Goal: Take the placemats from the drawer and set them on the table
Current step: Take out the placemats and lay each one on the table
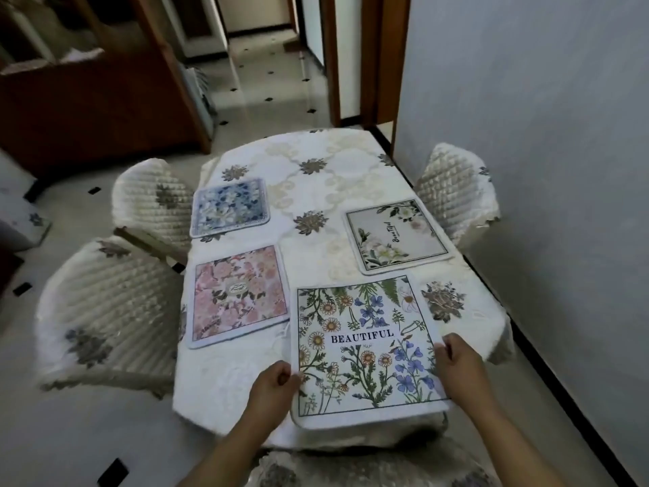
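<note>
A wildflower placemat (365,346) printed "BEAUTIFUL" is held over the near right part of the table (316,191). My left hand (272,384) grips its left edge and my right hand (460,363) grips its right edge. Three other placemats lie flat on the cream tablecloth: a blue floral one (230,207) at the far left, a pink floral one (237,295) at the near left, and a white one with lilies (397,235) at the far right.
Quilted covered chairs stand around the table: two on the left (102,311) (154,202), one on the right (456,191), one at the near end (351,465). A wall runs along the right. A wooden cabinet (87,110) stands at the far left, beside a tiled hallway.
</note>
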